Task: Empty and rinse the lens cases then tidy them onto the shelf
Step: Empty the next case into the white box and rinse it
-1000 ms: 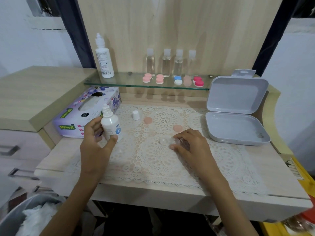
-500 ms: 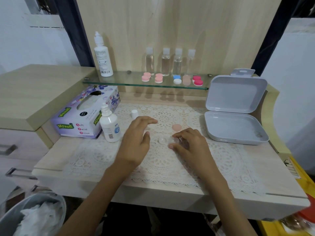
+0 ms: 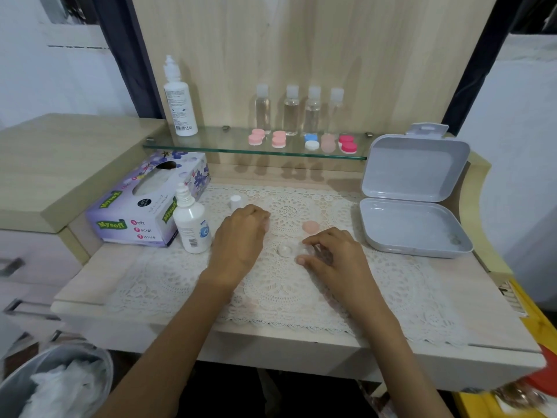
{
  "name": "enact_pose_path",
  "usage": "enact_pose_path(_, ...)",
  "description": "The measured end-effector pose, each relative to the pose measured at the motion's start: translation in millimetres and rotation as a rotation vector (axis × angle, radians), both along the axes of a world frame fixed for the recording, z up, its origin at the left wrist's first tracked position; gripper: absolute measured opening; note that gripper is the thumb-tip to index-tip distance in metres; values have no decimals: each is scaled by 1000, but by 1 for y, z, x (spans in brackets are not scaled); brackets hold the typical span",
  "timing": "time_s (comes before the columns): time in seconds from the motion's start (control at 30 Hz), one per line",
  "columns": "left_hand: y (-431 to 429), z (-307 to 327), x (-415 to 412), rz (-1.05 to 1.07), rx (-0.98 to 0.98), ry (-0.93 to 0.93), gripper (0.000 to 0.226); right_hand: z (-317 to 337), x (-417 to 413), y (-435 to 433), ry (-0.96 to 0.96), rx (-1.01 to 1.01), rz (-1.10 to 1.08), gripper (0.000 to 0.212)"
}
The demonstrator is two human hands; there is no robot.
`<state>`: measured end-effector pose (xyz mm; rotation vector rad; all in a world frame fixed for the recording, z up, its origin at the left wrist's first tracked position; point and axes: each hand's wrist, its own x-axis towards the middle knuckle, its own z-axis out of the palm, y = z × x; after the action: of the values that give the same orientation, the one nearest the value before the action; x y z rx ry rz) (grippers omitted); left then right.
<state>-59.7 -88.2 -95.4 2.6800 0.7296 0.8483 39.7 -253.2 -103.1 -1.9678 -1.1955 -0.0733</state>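
On the lace mat (image 3: 286, 285), the clear round-welled case (image 3: 284, 249) was pinched by the right hand (image 3: 334, 260) fingers; the left hand (image 3: 238, 236) fingers were curled downward, and what they held could not be told.

clear lens case (image 3: 284, 249): one well uncapped, on lace mat (image 3: 286, 291) | peach cap (image 3: 310, 227): loose behind | five capped cases (image 3: 311, 141): glass shelf (image 3: 211, 145)

The right hand (image 3: 334, 260) hides part of the clear lens case (image 3: 284, 249); the left hand (image 3: 238, 239) covers its grasp.

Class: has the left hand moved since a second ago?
Yes. The left hand has moved right, away from the tissue box, leaving the small bottle standing.
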Motion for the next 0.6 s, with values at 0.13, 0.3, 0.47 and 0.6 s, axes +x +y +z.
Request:
enact_pose_path(0.13, -4, 0, -7, -45, -84, -89, 15, 0, 0, -1, -6, -2, 1, 30)
enact_pose_path(0.3, -14, 2, -16, -169, -286, -264, 14, 1, -1, -1, -20, -15, -1, 31)
enact_pose_path(0.47, -23, 7, -22, -336, -321, -304, 17, 1, -2, -1, -22, -12, 0, 30)
enact_pose_path(0.6, -22, 4, -21, -369, -286, -268, 20, 1, -1, -1, -19, -9, 4, 31)
